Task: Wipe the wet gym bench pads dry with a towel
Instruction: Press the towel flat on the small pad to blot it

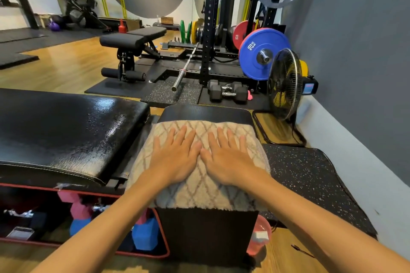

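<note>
**Flat palms, full passes: drying the seat pad**

Both hands lie open and flat on the towel [200, 184], fingers straight and spread, thumbs nearly touching at the middle. The left hand [175, 157] and the right hand [228, 157] press the beige, diamond-patterned cloth down onto the smaller seat pad [206, 113], which it covers almost wholly; only a dark strip at the far edge shows bare. The near edge of the towel hangs over the front of the pad.

The step in hand looks to be blotting and wiping this seat pad. To do it well, the pressure probably wants to stay even across both palms, so the cloth does not bunch under the fingers. Sliding the towel forward as one sheet should reach the uncovered far strip. Overlapping passes are likely better than short scrubs, since the vinyl sheds water sideways.

The long back pad [66, 126] just to the left glistens with beads of water across its surface, so it appears untouched and is the larger share of the work. A dry face of the towel would serve it best; folding or turning the cloth first seems wise
</note>
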{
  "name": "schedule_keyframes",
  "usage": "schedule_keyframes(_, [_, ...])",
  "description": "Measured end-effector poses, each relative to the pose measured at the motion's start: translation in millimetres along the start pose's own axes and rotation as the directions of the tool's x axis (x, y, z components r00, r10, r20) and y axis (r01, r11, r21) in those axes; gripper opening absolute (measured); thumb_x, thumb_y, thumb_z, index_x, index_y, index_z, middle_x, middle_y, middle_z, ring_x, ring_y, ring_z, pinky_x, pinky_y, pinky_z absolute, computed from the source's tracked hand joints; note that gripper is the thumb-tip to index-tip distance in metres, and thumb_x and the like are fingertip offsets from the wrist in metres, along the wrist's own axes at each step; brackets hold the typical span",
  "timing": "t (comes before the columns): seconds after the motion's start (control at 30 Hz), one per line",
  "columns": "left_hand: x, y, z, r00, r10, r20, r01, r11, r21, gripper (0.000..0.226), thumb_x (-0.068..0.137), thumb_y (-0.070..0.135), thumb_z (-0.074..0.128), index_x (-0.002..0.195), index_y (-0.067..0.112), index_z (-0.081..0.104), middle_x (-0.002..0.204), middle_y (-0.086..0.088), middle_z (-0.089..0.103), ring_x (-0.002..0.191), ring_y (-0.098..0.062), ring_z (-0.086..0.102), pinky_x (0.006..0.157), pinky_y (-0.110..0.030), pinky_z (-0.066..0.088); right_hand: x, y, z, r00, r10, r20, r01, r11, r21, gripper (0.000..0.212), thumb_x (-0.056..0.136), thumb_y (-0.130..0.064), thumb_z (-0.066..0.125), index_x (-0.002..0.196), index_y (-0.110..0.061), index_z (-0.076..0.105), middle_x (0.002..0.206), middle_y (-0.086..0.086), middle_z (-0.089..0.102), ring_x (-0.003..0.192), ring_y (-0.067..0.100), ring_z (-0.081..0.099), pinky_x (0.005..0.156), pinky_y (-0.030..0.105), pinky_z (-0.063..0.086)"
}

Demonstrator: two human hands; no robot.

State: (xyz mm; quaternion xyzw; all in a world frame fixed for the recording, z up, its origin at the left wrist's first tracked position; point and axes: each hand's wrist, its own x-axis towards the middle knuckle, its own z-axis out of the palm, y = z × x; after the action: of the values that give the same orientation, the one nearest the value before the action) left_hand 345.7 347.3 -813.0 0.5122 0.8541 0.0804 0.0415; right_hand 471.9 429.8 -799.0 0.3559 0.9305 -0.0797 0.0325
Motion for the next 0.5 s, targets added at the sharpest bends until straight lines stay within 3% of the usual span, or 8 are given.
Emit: schedule_keyframes(0.5, [62.8, -8.1, -7.4, 0.997, -0.036, 0.068, 0.042, 0.995, -0.085, 0.055, 0.102, 0.047, 0.009, 0.154, 0.032, 0.000, 0.161, 0.010, -0.012, 0.149, -0.020, -0.011, 0.116, -0.054, -0.003, 65.4, 9.9, -16.0, 0.999, 0.043, 0.031, -0.044, 0.999, 0.027, 0.067, 0.101, -0.058, 0.010, 0.159, -0.027, -0.003, 0.166, 0.001, -0.014, 0.151, 0.027, -0.019, 0.118, 0.057, -0.013])
